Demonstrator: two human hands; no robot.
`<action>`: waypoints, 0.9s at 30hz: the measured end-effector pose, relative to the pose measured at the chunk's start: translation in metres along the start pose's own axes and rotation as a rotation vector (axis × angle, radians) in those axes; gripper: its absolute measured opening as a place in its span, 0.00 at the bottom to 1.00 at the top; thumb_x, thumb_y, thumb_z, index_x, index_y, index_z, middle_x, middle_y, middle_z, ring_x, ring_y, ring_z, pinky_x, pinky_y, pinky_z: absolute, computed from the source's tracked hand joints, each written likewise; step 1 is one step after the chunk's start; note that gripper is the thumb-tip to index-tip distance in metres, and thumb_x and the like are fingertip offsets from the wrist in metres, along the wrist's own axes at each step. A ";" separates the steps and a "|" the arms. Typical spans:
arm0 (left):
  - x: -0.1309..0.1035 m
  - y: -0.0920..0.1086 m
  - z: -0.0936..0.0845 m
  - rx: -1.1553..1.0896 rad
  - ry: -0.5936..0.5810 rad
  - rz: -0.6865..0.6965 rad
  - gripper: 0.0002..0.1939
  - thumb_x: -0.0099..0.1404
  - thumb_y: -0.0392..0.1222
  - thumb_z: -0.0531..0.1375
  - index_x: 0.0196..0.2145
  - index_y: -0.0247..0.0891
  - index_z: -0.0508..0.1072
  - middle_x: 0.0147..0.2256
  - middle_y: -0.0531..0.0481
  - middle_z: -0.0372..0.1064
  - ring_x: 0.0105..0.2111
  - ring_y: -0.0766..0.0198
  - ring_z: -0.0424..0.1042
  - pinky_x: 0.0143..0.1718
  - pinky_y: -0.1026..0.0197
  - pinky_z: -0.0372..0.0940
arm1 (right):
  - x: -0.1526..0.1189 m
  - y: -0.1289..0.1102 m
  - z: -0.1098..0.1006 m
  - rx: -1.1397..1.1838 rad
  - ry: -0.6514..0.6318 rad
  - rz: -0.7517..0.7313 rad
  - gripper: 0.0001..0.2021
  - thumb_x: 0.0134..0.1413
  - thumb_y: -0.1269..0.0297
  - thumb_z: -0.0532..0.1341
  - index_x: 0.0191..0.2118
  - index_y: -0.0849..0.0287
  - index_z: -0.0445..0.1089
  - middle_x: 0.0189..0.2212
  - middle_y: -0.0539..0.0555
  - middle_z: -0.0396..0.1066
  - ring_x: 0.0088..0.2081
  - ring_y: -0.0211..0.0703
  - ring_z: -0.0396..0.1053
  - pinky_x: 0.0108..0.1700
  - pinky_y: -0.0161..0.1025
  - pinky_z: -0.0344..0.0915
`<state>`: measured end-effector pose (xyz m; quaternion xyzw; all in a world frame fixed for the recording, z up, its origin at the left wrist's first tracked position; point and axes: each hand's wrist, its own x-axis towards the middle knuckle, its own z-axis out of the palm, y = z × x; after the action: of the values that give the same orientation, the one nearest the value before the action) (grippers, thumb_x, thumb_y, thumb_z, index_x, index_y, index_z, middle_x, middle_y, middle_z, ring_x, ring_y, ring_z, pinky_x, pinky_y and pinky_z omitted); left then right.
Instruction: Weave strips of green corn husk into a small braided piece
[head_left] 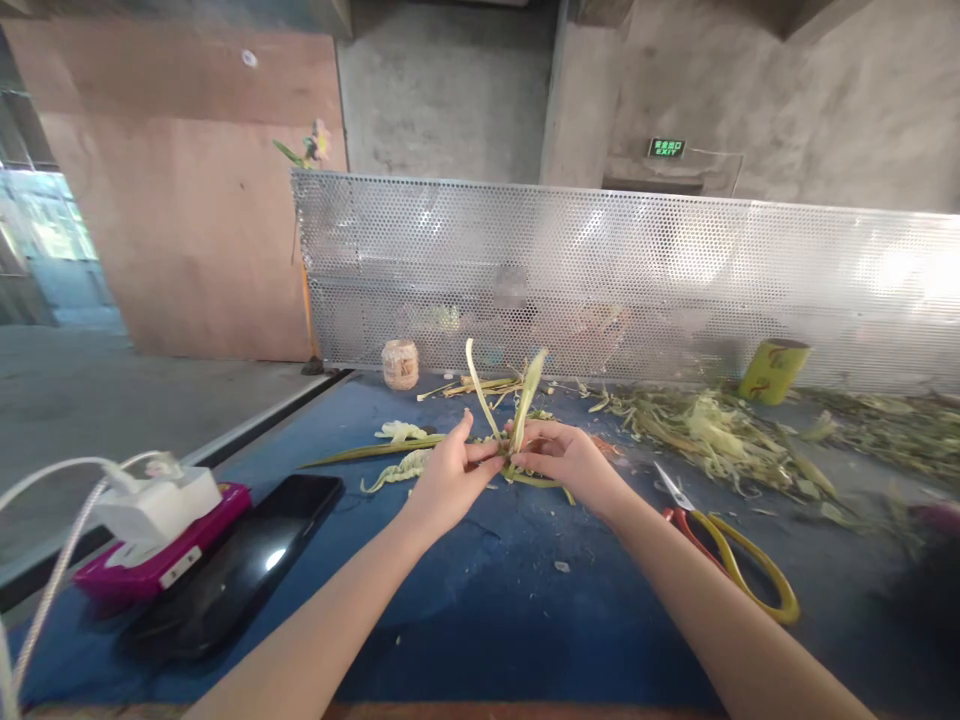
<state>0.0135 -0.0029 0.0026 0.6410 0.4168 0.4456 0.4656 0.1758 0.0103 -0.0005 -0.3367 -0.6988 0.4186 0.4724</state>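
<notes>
Over the middle of the blue table, both hands meet around a small bundle of pale green leaf strips [529, 395]. My left hand [452, 478] pinches it low down from the left, thumb and fingers together. From the right, the bent fingers of my right hand [566, 458] close on its base. A thin whitish strip [480, 385] and a broader green one point upward between the hands. The knot or fold at the bottom is partly hidden by the fingers. Behind my left hand lie a long green leaf [367, 452] and a curled, braided-looking strip [397, 470].
Scissors [724, 550] with red and yellow handles lie beside my right forearm. Shredded leaves [705, 430] and a yellow-green cup [774, 372] are at right. A phone [240, 560], pink power strip [169, 560] and woven jar [400, 364] are at left. A perforated metal screen [600, 280] stands behind.
</notes>
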 end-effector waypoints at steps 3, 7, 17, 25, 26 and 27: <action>-0.001 0.001 0.001 -0.045 -0.012 -0.002 0.46 0.53 0.40 0.59 0.60 0.30 0.34 0.44 0.38 0.69 0.36 0.58 0.68 0.33 0.59 0.60 | 0.000 0.001 0.000 0.018 0.050 0.015 0.09 0.37 0.63 0.65 0.26 0.59 0.66 0.28 0.50 0.68 0.32 0.39 0.67 0.37 0.38 0.64; -0.001 0.004 0.003 -0.127 -0.005 -0.022 0.45 0.52 0.36 0.60 0.60 0.30 0.36 0.45 0.37 0.68 0.35 0.59 0.68 0.32 0.60 0.60 | 0.001 0.003 0.001 0.012 0.159 -0.016 0.09 0.36 0.63 0.65 0.25 0.60 0.65 0.25 0.50 0.68 0.29 0.37 0.67 0.34 0.36 0.64; -0.002 0.004 0.005 -0.259 0.039 -0.076 0.45 0.50 0.34 0.62 0.59 0.29 0.41 0.46 0.35 0.67 0.32 0.63 0.68 0.30 0.61 0.61 | 0.001 0.003 0.008 0.062 0.343 0.045 0.24 0.33 0.63 0.66 0.35 0.56 0.51 0.22 0.46 0.67 0.22 0.34 0.64 0.22 0.31 0.59; -0.001 0.005 0.007 -0.220 0.069 -0.027 0.48 0.48 0.40 0.64 0.59 0.30 0.41 0.41 0.39 0.71 0.34 0.60 0.69 0.33 0.59 0.61 | -0.003 -0.001 0.016 -0.063 0.351 -0.043 0.17 0.41 0.61 0.62 0.33 0.56 0.51 0.20 0.44 0.61 0.20 0.34 0.62 0.21 0.32 0.60; -0.001 0.005 0.007 -0.230 0.075 -0.029 0.48 0.48 0.40 0.64 0.59 0.30 0.41 0.40 0.39 0.71 0.32 0.61 0.68 0.32 0.60 0.61 | -0.004 -0.001 0.017 -0.079 0.353 -0.055 0.15 0.44 0.61 0.60 0.33 0.56 0.51 0.20 0.45 0.61 0.20 0.33 0.62 0.21 0.32 0.59; 0.000 0.005 0.007 -0.244 0.079 -0.029 0.48 0.48 0.40 0.64 0.59 0.30 0.41 0.39 0.40 0.72 0.30 0.63 0.68 0.30 0.61 0.60 | -0.005 0.000 0.017 -0.110 0.361 -0.074 0.13 0.46 0.61 0.58 0.33 0.55 0.51 0.21 0.45 0.61 0.21 0.34 0.62 0.21 0.32 0.59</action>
<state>0.0204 -0.0055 0.0058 0.5552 0.3868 0.5111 0.5300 0.1613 0.0017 -0.0053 -0.4056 -0.6364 0.2948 0.5862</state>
